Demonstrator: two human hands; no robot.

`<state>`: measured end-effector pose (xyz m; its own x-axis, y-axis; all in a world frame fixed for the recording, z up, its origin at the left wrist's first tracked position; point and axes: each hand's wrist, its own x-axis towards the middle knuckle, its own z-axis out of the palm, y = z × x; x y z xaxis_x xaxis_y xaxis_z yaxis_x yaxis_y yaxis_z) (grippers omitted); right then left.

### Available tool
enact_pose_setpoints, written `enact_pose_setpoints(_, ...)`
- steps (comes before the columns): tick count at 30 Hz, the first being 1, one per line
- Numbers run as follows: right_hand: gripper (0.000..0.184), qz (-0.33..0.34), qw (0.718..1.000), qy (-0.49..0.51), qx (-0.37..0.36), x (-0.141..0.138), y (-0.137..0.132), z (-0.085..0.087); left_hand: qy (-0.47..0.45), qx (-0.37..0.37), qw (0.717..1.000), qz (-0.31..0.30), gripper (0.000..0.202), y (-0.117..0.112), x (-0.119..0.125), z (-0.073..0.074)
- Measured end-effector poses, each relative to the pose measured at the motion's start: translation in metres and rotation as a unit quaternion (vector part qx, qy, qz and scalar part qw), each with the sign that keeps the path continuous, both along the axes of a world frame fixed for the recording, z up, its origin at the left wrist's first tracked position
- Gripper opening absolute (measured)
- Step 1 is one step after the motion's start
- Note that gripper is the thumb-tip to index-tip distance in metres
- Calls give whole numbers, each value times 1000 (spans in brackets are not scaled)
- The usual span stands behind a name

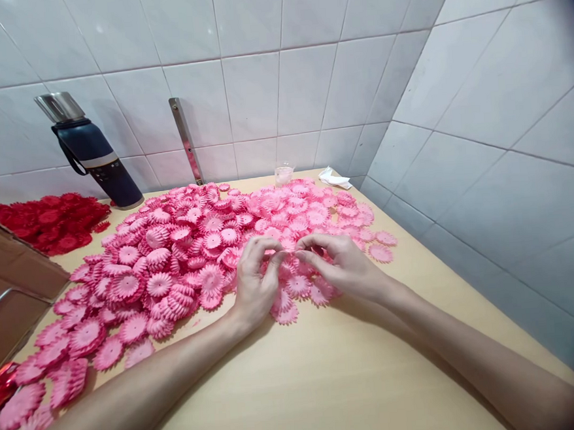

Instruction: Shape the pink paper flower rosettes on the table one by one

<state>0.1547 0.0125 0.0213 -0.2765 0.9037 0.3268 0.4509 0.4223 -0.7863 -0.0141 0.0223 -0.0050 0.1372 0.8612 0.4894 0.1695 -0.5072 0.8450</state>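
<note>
Beside white-tiled walls (pixel 254 99), a pale wood-toned table (pixel 328 376) bears frilled pink discs (pixel 159 285); left hand (pixel 256 279) and right hand (pixel 342 263) pinch closed, contents unclear.

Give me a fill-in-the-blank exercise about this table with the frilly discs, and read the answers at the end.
1. The left hand and right hand have their fingertips close together over ____ discs.
2. The small pile left of the dark flask is coloured ____.
3. The white paper lies to the ____ of the clear cup.

Answers: pink; red; right.
</note>
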Motion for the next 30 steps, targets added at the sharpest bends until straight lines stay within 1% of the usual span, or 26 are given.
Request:
enact_pose_setpoints(1, 13, -8, 1000, -2, 9, 0, 1, 0, -5, 22, 1000, 13, 5, 0, 0, 0)
enact_pose_setpoints(3, 13, -30, 1000, 3, 3, 0, 2, 0, -13, 48, 998, 26, 6, -1, -1, 0)
enact_pose_setpoints(7, 16, -65, 997, 27, -26, -6, 2, -1, -14, 61, 997, 38, 7, -1, -1, 0)
enact_pose_setpoints(10, 17, -82, 995, 47, -33, -8, 5, -4, -19, 64, 997, 42, 9, -2, -2, -2)
enact_pose_setpoints(12, 15, -115, 990, 75, -37, -3, 10, -9, -48, 65, 996, 36, 10, -3, -2, -4)
enact_pose_setpoints(14, 13, -186, 973, 127, -41, 9, 17, -12, -92, 54, 994, 24, 10, -4, -1, -5)
enact_pose_setpoints(15, 14, -211, 964, 155, -47, 15, 20, -13, -111, 37, 993, 17, 8, -4, 0, -5)
enact_pose_setpoints(16, 14, -221, 959, 172, -35, 21, 23, -13, -125, 10, 992, 12, 8, -4, 0, -4)
enact_pose_setpoints(17, 13, -204, 964, 171, -16, 24, 24, -12, -133, -25, 991, 5, 7, -4, 1, -2)
enact_pose_setpoints(18, 14, -189, 969, 156, 1, 26, 24, -10, -142, -58, 988, 12, 9, -3, 1, 0)
enact_pose_setpoints(21, 16, -123, 987, 103, 23, 18, 18, -7, -131, -102, 986, 8, 19, -1, 1, 5)
enact_pose_setpoints(25, 12, -70, 995, 61, 33, -3, 4, -5, -58, -111, 992, -24, 28, 1, 1, 4)
enact_pose_setpoints(27, 10, -43, 997, 48, 50, -6, 1, -4, -30, -108, 994, -16, 27, 1, 0, 2)
enact_pose_setpoints(28, 10, -40, 997, 45, 55, -5, 1, -4, -20, -102, 994, -9, 25, 1, 0, 2)
enact_pose_setpoints(30, 11, -62, 996, 57, 43, 0, 4, -4, -6, -78, 997, 7, 24, 0, -1, 1)
